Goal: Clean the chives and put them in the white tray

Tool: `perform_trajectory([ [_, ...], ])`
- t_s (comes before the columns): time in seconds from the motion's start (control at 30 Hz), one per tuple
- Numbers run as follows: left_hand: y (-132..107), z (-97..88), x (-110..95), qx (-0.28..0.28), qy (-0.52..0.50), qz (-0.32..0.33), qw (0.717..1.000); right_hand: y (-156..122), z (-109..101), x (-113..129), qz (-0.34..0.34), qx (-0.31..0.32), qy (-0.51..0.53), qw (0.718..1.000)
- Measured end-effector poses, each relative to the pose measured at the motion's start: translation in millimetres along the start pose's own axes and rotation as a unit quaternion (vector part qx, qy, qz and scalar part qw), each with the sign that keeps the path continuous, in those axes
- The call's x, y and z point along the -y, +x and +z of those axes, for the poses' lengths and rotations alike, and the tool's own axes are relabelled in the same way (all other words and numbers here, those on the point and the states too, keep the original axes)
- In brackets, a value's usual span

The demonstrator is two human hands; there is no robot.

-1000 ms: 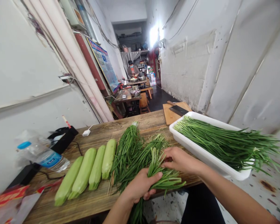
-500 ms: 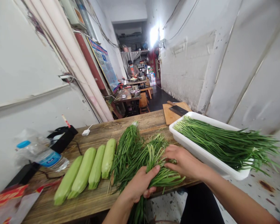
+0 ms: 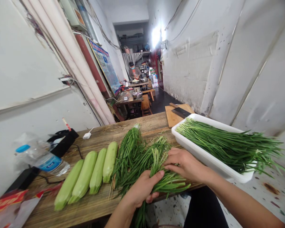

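My left hand (image 3: 140, 189) is wrapped round a bunch of green garlic chives (image 3: 156, 164) at the near edge of the wooden table (image 3: 95, 202). My right hand (image 3: 185, 164) pinches at the stalks of that same bunch, a little above the left hand. More loose chives (image 3: 130, 148) lie in a pile just behind. Several pale green peeled gourds (image 3: 85, 177) lie side by side to the left of the pile.
A white plastic tray (image 3: 199, 152) full of sorted chives stands at the right. Behind it are a cutting board (image 3: 174, 118) and a cleaver (image 3: 180, 111). A water bottle (image 3: 41, 160), black devices with cables and a red packet sit at the left. Far down the corridor a person works at tables.
My right hand shifted slightly up along the chive bunch and back, picking at the stalks. The left hand kept its grip and hardly moved.
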State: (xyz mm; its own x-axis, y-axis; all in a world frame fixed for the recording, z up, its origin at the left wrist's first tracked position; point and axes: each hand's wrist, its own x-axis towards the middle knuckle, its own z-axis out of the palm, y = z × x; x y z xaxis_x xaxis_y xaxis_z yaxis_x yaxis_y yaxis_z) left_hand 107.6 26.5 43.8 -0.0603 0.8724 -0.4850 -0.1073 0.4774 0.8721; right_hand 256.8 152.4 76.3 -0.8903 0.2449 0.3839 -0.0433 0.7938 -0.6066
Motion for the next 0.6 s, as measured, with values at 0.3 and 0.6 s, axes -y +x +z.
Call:
perform_trajectory([
  [0.3,-7.1,-1.4,-2.3,-0.012,0.011,0.000,1.000,-0.4,15.1,-23.9,0.203,-0.215,0.289,0.911],
  [0.6,-2.2,0.8,-1.1,-0.014,0.015,0.008,1.000,-2.9,-6.0,-8.0,0.013,-0.059,-0.026,0.998],
])
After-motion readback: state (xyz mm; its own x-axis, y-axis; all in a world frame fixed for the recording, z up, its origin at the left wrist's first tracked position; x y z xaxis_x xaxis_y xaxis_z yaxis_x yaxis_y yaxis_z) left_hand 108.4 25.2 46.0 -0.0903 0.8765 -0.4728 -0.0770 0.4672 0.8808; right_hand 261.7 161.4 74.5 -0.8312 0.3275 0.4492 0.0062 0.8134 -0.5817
